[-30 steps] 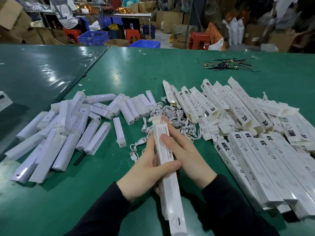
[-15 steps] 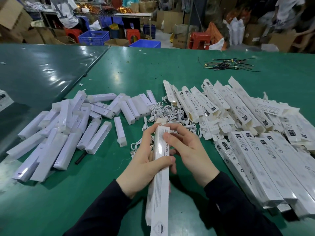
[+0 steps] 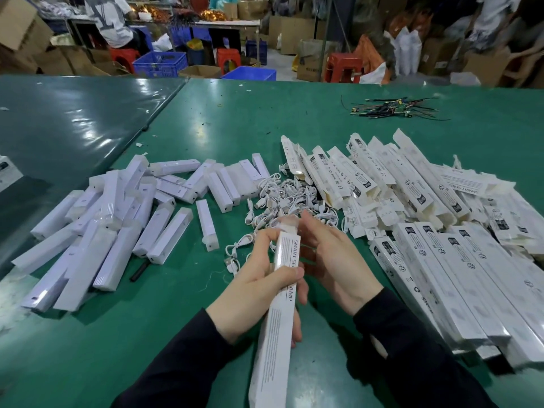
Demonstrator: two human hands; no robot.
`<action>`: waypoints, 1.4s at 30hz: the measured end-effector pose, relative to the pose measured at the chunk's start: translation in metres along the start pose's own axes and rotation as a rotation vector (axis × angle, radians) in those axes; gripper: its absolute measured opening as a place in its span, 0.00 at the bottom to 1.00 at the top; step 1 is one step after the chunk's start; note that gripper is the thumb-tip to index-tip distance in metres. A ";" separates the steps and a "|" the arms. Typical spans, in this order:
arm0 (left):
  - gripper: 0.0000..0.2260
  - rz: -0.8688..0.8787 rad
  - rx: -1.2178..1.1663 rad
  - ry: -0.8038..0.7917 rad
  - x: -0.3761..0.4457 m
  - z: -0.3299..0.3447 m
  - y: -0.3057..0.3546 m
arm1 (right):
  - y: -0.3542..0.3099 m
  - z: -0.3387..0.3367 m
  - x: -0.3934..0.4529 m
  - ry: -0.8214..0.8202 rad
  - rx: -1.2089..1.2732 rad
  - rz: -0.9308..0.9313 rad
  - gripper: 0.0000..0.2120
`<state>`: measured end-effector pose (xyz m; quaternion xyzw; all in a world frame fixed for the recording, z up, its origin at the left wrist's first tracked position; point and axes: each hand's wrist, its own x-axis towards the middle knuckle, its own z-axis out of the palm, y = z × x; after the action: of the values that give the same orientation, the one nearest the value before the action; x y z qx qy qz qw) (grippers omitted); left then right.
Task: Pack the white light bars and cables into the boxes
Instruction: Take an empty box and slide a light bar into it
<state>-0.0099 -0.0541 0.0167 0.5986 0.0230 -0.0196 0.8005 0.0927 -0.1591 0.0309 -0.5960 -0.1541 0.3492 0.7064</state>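
Holding a long white box up over the green table, the left hand has its fingers and thumb wrapped around the middle of it. The right hand has straight, loose fingers at the box's open top end and grips nothing. White light bars lie in a heap on the left, white cables sit just behind the hands, and more boxes are piled on the right.
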 end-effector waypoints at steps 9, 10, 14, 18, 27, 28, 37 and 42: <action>0.30 0.004 0.043 0.001 -0.002 0.005 0.003 | -0.005 -0.003 -0.002 -0.037 0.031 -0.045 0.09; 0.33 0.008 0.040 -0.004 -0.002 0.005 0.004 | -0.005 -0.003 -0.002 -0.035 0.025 -0.047 0.09; 0.38 0.024 0.042 -0.005 -0.003 0.003 0.006 | -0.005 -0.003 -0.001 -0.033 0.006 -0.035 0.08; 0.35 0.017 0.049 0.000 -0.003 -0.001 0.004 | -0.005 -0.003 -0.002 -0.046 0.021 -0.005 0.09; 0.30 0.010 0.078 -0.046 -0.003 0.000 0.007 | -0.007 0.002 -0.007 -0.099 0.133 0.175 0.14; 0.29 0.010 0.082 -0.045 -0.003 0.000 0.007 | -0.008 0.002 -0.007 -0.100 0.139 0.178 0.14; 0.25 0.025 0.138 -0.033 -0.002 0.003 0.009 | -0.005 0.003 -0.004 -0.090 0.114 0.167 0.18; 0.22 -0.032 0.108 -0.038 -0.003 0.000 0.009 | -0.005 0.002 -0.005 -0.125 0.056 0.121 0.16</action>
<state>-0.0125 -0.0516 0.0250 0.6401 0.0162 -0.0450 0.7668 0.0897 -0.1614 0.0375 -0.5613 -0.1519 0.4322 0.6893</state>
